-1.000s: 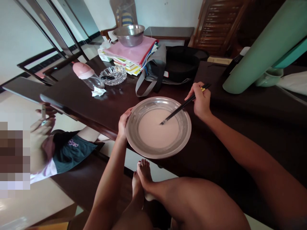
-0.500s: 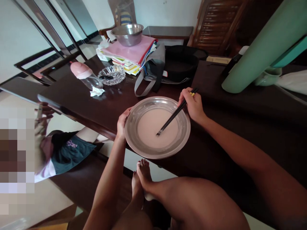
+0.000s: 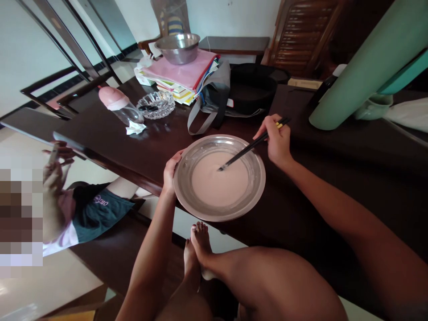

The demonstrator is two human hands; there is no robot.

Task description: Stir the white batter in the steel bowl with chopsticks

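Note:
A wide steel bowl (image 3: 182,191) stands at the near edge of the dark wooden table, part-filled with a smooth pale pinkish liquid (image 3: 217,189). My left hand (image 3: 171,168) grips the bowl's left rim, its fingertips hidden behind the outer wall. In my right hand (image 3: 277,140), above the right rim, are black chopsticks (image 3: 245,150) with yellow bands near the top. They slant down to the left, and their tips dip into the liquid near the middle of the bowl.
Behind the bowl lie a grey-black bag (image 3: 249,93) and a book stack (image 3: 180,73) topped by a smaller steel bowl (image 3: 180,51). A pink-capped bottle (image 3: 118,104) and glass ashtray (image 3: 156,106) stand left. A green cylinder (image 3: 361,71) leans in at right. Another person (image 3: 96,209) sits left.
My right hand has shifted right and slightly away from me. The chopsticks lie at a lower slant, their tips a little farther back in the liquid. My left hand and the bowl stay put.

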